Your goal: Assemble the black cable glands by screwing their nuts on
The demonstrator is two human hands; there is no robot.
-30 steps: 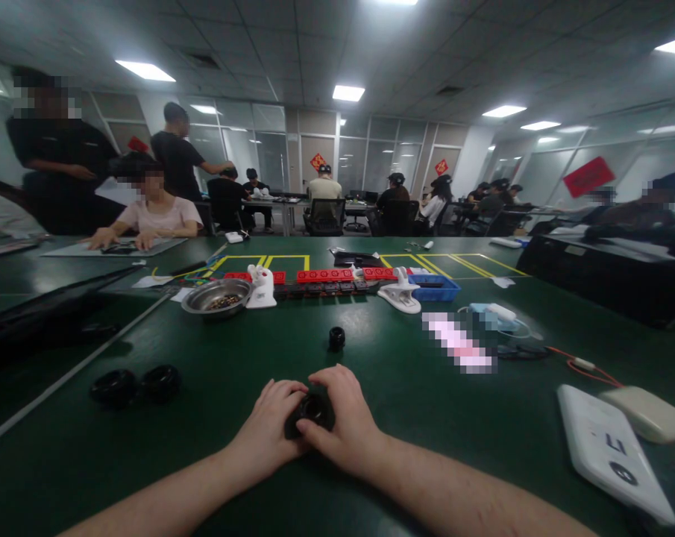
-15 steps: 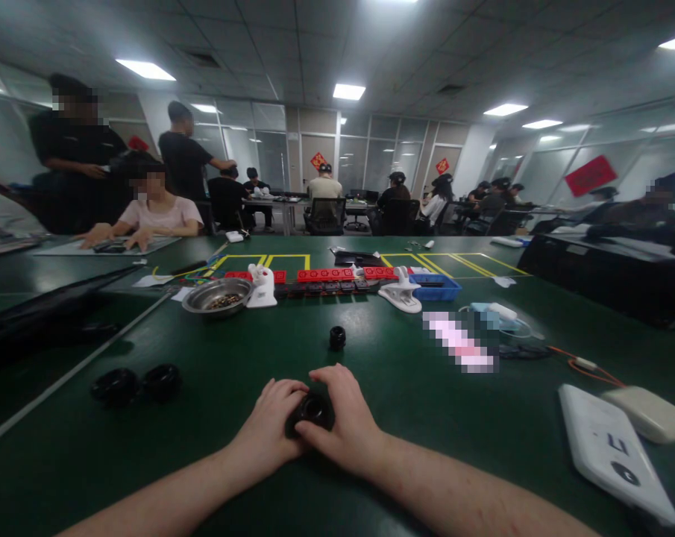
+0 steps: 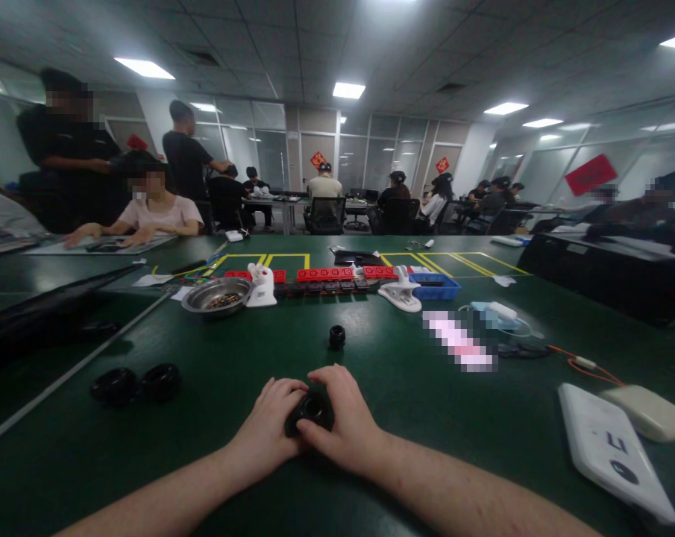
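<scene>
So the whole thing is happening on a big green table, and the person's two bare forearms are coming in from the bottom edge and meeting right in the middle of it. Beyond the hands, at the far edge of the table, a row of red blocks is running across, with a metal bowl sitting off to the far left of the hands and a blue tray off to the far right. Over on the near right, well apart from the right hand, a white device is lying flat with a beige one just behind it. Out to the left of the left hand, two black rings are sitting side by side, touching or nearly so.

The left hand and right hand are both closing in around one small black round part, left fingers wrapping its left side, right thumb and fingers curling over its top and right. So both hands are clamped on it together, pretty much sharing it equally, neither one nearer. The part's open bore is facing up and toward the camera, so its axis is tilting back at the person rather than lying along the table.

Straight ahead of the hands, clear of the fingertips, a smaller black cap is standing by itself. Other people are sitting at tables way further back.
</scene>
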